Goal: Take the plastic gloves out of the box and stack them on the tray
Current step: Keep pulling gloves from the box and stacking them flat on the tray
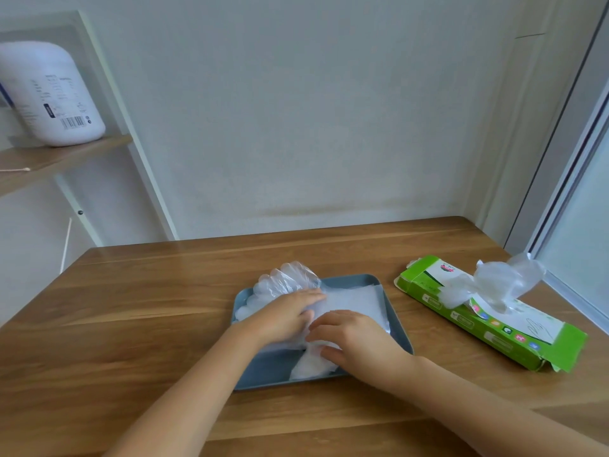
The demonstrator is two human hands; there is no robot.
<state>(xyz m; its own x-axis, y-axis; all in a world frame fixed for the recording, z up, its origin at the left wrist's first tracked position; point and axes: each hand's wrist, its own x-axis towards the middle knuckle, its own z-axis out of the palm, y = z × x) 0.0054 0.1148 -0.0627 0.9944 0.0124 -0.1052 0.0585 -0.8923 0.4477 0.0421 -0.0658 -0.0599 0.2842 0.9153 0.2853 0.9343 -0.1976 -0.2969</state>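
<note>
A blue-grey tray (395, 321) lies on the wooden table in front of me. Clear plastic gloves (354, 300) lie stacked in it, their finger ends (286, 278) sticking out over the tray's far left rim. My left hand (283, 316) presses flat on the left part of the stack. My right hand (354, 338) rests on the near part of the stack with straight fingers. To the right lies the green and white glove box (494, 328), its top torn open, with a bunch of gloves (494, 282) puffing up out of the slot.
The table (148, 311) meets a white wall at the back and a window frame (573, 199) on the right. At the upper left a wooden shelf (59, 156) carries a white bottle (46, 94).
</note>
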